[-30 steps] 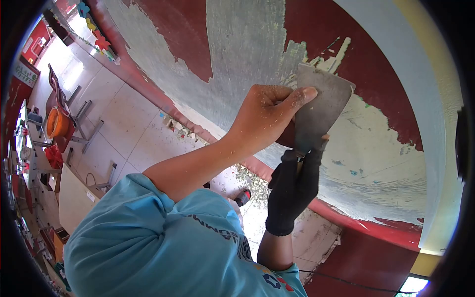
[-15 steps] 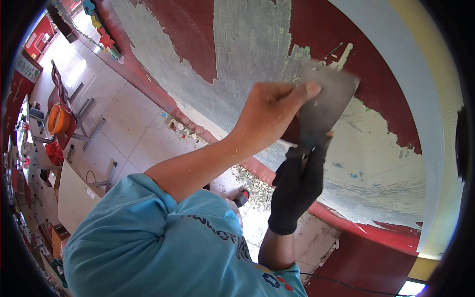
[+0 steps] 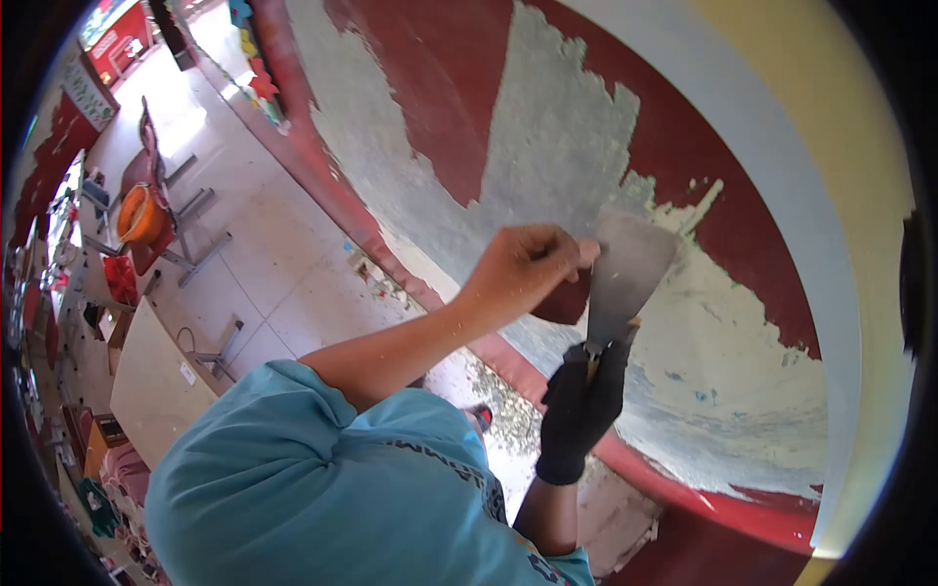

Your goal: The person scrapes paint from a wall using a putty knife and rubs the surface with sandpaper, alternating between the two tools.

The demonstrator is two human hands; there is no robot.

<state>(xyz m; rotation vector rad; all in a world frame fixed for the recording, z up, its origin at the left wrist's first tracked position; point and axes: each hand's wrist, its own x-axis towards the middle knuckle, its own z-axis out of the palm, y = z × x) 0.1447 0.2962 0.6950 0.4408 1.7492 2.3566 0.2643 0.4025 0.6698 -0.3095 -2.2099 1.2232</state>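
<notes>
My left hand [image 3: 523, 273] is bare, with its fingers curled round a dark red flat piece [image 3: 565, 301] that shows below them. Its thumb and fingertips are beside the left edge of a wide grey scraper blade [image 3: 630, 269]. My right hand [image 3: 583, 405], in a black glove, grips the scraper's mostly hidden handle, and the blade points upward. Behind the blade is a curved wall [image 3: 557, 127] with dark red paint, bare grey-white patches and ragged paint edges.
Paint flakes [image 3: 508, 405] lie on the tiled floor along the red wall base. To the left are a chair [image 3: 147, 186] holding an orange bowl [image 3: 142, 217], and a pale tabletop [image 3: 161, 386]. A shoe [image 3: 482, 418] shows below me.
The view has shifted, with the wall lower and further right. My left thumb has come off the blade's face to its left edge. The scraper is lower in view, still in my right hand.
</notes>
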